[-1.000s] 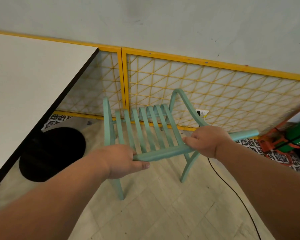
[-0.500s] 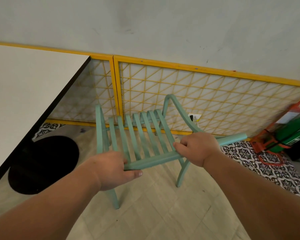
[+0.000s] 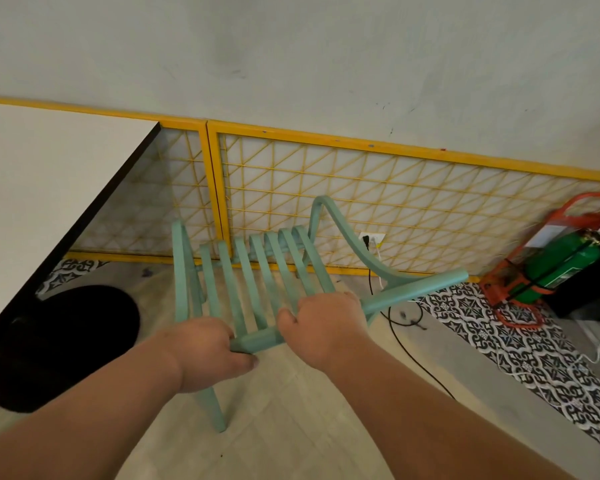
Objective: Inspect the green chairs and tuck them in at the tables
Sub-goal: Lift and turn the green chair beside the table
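Nearest, two bare forearms reach in from the bottom edge, and both hands are clenched on the top rail of a pale green slatted wooden chair (image 3: 257,278): the left hand (image 3: 208,355) wraps the rail at its left end with the thumb underneath, and the right hand (image 3: 326,323) grips it just beside, toward 2 o'clock, knuckles up. The chair is seen from behind and above, its back slats running away from the rail, one leg (image 3: 215,410) standing on the pale tiled floor (image 3: 291,427) below the left hand, and a curved armrest (image 3: 336,230) rising at 1 o'clock. At 9 o'clock lies the white-topped desk with a dark edge (image 3: 49,202); the chair stands beside its corner, not under it, and the desk's round black base (image 3: 63,344) sits on the floor between desk and chair. A black cable (image 3: 420,365) trails across the floor at 3 o'clock, near a strip of black-and-white patterned tile (image 3: 520,351). Farther off, a green cylinder in an orange-red metal stand (image 3: 561,268) leans at 2 o'clock. Behind everything, a yellow-framed lattice panel (image 3: 395,202) runs along the foot of a pale grey wall (image 3: 291,57), with a white wall socket (image 3: 371,237) showing through it just right of the armrest.
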A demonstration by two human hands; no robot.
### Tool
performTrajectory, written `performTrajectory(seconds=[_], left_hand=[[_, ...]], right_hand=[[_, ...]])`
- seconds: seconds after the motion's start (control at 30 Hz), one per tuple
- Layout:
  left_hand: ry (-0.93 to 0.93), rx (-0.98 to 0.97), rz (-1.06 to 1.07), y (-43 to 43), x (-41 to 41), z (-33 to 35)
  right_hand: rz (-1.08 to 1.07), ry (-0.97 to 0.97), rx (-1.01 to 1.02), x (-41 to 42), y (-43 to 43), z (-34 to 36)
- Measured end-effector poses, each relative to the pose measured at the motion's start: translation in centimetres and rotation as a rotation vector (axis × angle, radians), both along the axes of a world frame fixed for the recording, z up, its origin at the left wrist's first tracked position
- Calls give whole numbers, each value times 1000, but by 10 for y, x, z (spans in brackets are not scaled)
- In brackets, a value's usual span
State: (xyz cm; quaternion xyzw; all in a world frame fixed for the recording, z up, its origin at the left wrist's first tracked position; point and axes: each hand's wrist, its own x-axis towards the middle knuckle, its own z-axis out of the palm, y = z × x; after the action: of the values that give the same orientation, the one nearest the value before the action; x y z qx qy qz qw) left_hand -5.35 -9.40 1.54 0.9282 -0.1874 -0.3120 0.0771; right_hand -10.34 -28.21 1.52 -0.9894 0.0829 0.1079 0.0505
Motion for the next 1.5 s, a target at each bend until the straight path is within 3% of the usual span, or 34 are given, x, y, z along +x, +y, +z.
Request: performTrajectory(seconds=[0.23, 0.4, 0.97, 1.17, 1.5], left_hand=[[154, 31, 73, -4, 2, 3], [141, 65, 69, -15, -10, 6], [176, -154, 145, -81, -57, 0], [139, -219, 216, -108, -73, -8], [106, -212, 276, -132, -76, -13]], right_hand=[[-25, 47, -49, 4, -3, 2], [-18, 88, -53, 8, -14, 3], [327, 59, -246, 14, -90, 4], [313, -13, -270, 13, -113, 2], [138, 26, -237, 7, -121, 3]])
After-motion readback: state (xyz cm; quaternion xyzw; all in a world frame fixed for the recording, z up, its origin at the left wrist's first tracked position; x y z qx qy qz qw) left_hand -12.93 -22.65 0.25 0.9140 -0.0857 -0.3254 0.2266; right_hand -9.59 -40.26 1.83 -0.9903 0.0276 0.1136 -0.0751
